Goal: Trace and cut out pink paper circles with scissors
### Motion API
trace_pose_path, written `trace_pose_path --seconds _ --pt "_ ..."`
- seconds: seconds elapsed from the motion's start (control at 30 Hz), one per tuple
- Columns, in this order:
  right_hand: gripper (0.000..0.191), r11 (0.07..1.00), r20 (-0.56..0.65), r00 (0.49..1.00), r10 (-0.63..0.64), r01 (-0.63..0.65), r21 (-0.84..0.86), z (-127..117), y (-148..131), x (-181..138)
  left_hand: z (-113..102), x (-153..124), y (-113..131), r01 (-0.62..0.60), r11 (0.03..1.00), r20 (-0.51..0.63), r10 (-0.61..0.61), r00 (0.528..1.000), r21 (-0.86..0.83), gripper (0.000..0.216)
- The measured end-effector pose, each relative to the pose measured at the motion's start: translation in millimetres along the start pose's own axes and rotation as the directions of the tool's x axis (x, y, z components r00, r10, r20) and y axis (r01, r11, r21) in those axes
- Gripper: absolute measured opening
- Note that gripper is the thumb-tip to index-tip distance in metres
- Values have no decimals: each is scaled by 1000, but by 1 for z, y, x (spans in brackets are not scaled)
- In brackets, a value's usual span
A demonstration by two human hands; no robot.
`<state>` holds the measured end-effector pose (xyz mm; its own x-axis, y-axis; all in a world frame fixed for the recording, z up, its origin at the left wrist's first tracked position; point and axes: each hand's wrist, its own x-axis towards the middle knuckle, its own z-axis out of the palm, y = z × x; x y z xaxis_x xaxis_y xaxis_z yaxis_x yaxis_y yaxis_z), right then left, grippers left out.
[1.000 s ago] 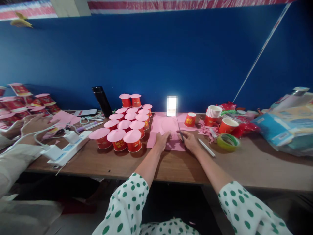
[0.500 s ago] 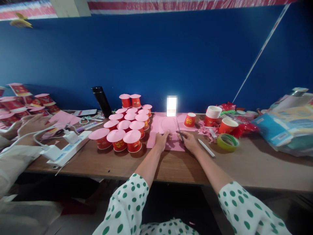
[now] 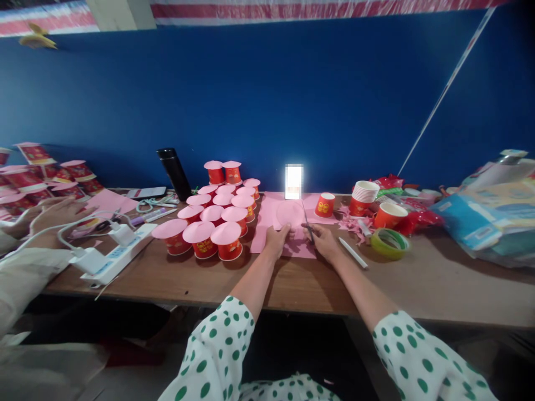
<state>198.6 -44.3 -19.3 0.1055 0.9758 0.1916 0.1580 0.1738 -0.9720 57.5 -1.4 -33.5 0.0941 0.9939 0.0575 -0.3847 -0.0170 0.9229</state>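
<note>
My left hand [image 3: 277,239] is closed at the lower edge of a round pink paper disc [image 3: 290,213], the thumb pointing up along it. Dark scissors [image 3: 308,227] are gripped in my right hand [image 3: 325,240], their blades pointing up beside the disc's right edge. Beneath both hands lie pink paper sheets [image 3: 259,231] on the wooden table. A red paper cup [image 3: 325,205] stands upside down just beyond my right hand. A white pen [image 3: 353,253] lies to the right of that hand. Finger details are small and partly hidden.
Several red cups topped with pink discs [image 3: 226,234] stand to the left. Rightward are stacked cups [image 3: 363,199], pink scraps [image 3: 349,220], a tape roll [image 3: 390,244] and a blue package [image 3: 472,217]. A lit phone [image 3: 293,182] leans at the wall; a co-worker's hands [image 3: 56,217] are left, near a power strip [image 3: 121,256].
</note>
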Motion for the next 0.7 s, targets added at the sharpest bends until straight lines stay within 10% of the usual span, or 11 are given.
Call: trace_pose_path --seconds 0.7 --pt "52 1000 6 1000 9 -9 8 0 1 1 0 0 1 7 1000 -1 -7 1000 6 21"
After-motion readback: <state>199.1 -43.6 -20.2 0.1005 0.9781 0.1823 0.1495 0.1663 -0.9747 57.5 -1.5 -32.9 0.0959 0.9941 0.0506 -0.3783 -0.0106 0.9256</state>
